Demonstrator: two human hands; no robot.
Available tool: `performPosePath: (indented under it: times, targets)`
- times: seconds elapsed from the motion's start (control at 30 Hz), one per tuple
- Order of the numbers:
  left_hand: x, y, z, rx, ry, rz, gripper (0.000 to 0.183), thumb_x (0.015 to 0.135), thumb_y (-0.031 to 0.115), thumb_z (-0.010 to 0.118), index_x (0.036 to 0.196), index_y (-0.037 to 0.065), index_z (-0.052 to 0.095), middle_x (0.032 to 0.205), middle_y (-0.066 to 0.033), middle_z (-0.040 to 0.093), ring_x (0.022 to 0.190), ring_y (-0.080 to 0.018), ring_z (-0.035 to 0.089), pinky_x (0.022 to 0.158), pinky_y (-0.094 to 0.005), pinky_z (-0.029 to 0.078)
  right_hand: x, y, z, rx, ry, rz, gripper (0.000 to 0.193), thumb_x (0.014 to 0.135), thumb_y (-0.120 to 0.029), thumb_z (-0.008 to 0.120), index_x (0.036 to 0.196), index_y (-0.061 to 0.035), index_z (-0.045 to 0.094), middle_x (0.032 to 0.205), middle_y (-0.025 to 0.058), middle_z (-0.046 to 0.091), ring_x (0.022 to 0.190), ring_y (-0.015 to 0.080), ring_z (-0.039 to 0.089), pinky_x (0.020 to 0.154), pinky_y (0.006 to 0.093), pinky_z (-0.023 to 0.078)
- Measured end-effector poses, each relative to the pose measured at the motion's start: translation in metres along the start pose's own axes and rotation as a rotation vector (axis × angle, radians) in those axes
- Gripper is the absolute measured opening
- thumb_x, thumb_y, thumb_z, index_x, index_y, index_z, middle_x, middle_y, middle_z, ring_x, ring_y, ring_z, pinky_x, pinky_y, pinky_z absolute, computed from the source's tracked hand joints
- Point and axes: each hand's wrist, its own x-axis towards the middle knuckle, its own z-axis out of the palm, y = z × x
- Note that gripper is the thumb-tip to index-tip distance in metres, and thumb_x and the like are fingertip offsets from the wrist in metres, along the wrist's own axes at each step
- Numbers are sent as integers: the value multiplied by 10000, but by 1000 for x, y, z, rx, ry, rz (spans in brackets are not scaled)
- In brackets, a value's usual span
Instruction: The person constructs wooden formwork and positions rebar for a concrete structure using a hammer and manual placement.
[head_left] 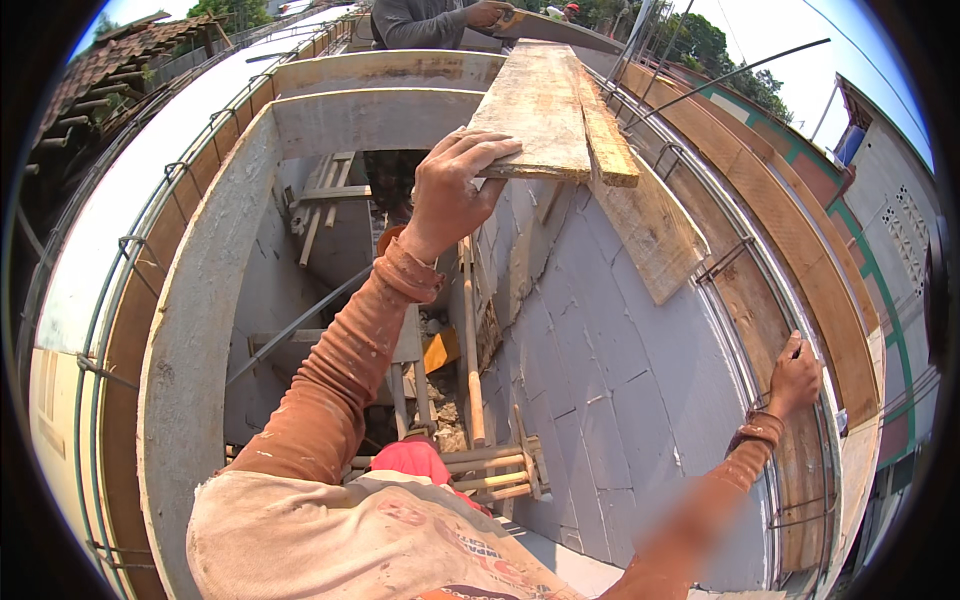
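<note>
Left hand [455, 190]: you're gripping the near-left corner of the plank [535, 105], fingers on top, thumb below, likely steadying it; the plank is running out toward a co-worker [420, 25]. Right hand [797, 378]: you're holding a fist beside the rebar [753, 243], contents unclear. Grey block wall [610, 400] is dropping below; tiled roof [110, 55] beyond.

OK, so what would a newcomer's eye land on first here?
Probably the pale wooden plank at top centre, with the person's left grip at its near left corner. Next, perhaps, the grey block wall right of centre, and the orange-brown sleeve reaching up from lower left.
</note>
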Motion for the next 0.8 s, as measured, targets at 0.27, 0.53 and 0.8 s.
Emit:
performPosePath:
  times: [0.27,0.53,0.8]
  targets:
    - [0,2,-1,5,-4,-8,382,676,-3,771,1046,84,727,1066,-103,714,1008,-282,673,881,-372,542,0,1,1,-1,5,-12,366,944,-435,541,795,-125,666,809,106,690,785,331,648,670,485,494]
    - [0,0,-1,-10,-9,-28,383,679,12,776,1052,86,725,1071,-98,713,1013,-285,669,917,-383,527,0,1,1,4,28,-13,376,942,-436,545,779,-116,657,787,112,685,770,335,646,674,483,493]
    - [-1,0,-1,8,-6,-8,389,688,-12,747,1058,104,718,1062,-73,715,1020,-267,664,947,-398,509,0,0,0,30,51,-24,386,942,-449,539,778,-121,659,795,106,686,774,334,645,676,481,495]
